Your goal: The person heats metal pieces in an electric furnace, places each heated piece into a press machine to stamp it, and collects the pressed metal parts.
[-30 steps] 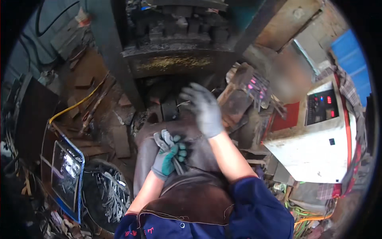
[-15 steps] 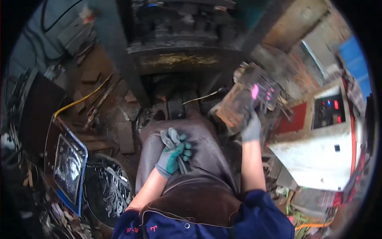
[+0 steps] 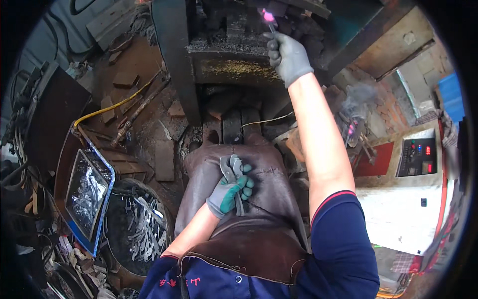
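My left hand [image 3: 231, 193], in a grey glove with green palm and fingertips, rests over my lap. Its fingers are closed round a few flat grey metal blanks [image 3: 230, 169] whose broad, rounded ends stick out beyond the fingers. My right hand [image 3: 290, 57], in a grey glove, is stretched far forward at the dark machine [image 3: 194, 65]. It grips a thin metal blank [image 3: 269, 17] by its dark shank; the far end glows pink. A brown leather apron [image 3: 209, 149] covers my legs.
Several blanks lie in a round dark bucket [image 3: 169, 219] at left, beside a blue-rimmed framed panel [image 3: 108, 194]. At right, a small hearth with glowing pieces [image 3: 351, 127] stands near a white control cabinet [image 3: 388, 219]. Bricks [image 3: 125, 78] and a yellow hose [image 3: 112, 107] lie at left.
My right hand has moved from the glowing hearth at right forward to the machine, carrying a hot blank. My left hand keeps its hold on the grey blanks. The view has shifted slightly.
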`<action>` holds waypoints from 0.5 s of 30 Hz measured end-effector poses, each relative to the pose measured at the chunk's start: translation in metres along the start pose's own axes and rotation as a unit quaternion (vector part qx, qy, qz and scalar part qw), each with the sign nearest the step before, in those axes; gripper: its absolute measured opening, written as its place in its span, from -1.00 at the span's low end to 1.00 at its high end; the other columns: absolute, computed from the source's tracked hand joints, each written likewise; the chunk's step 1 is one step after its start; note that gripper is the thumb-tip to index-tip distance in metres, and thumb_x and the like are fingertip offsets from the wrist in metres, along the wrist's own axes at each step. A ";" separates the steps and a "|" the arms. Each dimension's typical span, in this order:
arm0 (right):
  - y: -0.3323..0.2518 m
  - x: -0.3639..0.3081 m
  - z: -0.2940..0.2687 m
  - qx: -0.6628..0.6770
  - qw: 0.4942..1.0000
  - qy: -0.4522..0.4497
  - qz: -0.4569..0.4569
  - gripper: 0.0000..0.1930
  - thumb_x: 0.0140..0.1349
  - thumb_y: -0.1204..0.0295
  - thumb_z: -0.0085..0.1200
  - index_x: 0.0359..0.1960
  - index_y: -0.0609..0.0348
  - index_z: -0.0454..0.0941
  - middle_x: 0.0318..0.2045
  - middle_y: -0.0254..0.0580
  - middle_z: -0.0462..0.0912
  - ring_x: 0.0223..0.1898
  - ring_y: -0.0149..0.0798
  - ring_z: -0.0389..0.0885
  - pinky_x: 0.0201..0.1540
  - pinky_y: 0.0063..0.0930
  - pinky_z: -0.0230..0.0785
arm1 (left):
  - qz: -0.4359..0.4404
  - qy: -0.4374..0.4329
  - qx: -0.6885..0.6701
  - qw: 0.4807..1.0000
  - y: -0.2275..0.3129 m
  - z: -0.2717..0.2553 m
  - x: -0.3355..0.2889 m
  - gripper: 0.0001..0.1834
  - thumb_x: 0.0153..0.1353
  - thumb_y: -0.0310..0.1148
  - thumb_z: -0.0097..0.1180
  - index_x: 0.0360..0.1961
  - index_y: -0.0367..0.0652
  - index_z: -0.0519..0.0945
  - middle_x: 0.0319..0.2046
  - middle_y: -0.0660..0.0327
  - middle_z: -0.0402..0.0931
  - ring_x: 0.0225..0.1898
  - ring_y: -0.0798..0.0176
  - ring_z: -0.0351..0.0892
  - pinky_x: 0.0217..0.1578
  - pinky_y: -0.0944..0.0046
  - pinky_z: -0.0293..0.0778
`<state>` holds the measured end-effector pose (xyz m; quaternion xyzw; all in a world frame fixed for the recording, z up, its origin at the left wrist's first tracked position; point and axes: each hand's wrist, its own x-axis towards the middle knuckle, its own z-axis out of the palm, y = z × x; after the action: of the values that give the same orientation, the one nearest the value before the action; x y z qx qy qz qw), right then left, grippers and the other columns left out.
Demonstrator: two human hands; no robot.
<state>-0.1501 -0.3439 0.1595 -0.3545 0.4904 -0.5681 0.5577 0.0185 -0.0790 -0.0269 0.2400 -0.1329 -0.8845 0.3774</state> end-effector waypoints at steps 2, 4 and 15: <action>-0.004 0.013 0.004 0.015 0.999 -0.003 0.040 -0.81 0.27 0.34 -0.08 -0.31 0.19 0.53 -0.68 -0.38 0.39 -0.73 -0.49 0.26 -0.74 -0.64 0.04 | -0.001 -0.001 -0.001 1.000 0.001 0.000 -0.003 -0.63 0.28 -0.37 0.02 0.11 -0.05 0.33 -0.34 0.25 0.47 -0.44 0.36 0.47 -0.42 0.42 0.40; -0.004 0.023 0.005 0.017 0.999 -0.018 0.043 -0.78 0.29 0.29 -0.07 -0.31 0.19 0.52 -0.66 -0.37 0.41 -0.72 -0.50 0.27 -0.74 -0.66 0.05 | 0.010 -0.010 0.007 1.000 -0.001 0.000 -0.003 -0.63 0.28 -0.38 0.01 0.11 -0.05 0.34 -0.33 0.25 0.47 -0.44 0.36 0.47 -0.42 0.42 0.40; 0.056 -0.144 -0.061 -0.224 0.970 -0.068 0.060 -0.60 0.28 0.04 -0.05 -0.27 0.16 0.55 -0.57 -0.29 0.53 -0.51 -0.53 0.47 -0.50 -0.62 0.29 | 0.033 -0.042 -0.119 0.991 0.008 -0.007 -0.001 -0.54 0.30 -0.30 -0.01 0.21 -0.07 0.27 -0.21 0.20 0.49 -0.26 0.24 0.52 -0.22 0.26 0.48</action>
<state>-0.1744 -0.1873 0.1108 -0.4783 0.5864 -0.3842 0.5289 0.0276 -0.0841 -0.0287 0.1510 -0.0501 -0.8904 0.4265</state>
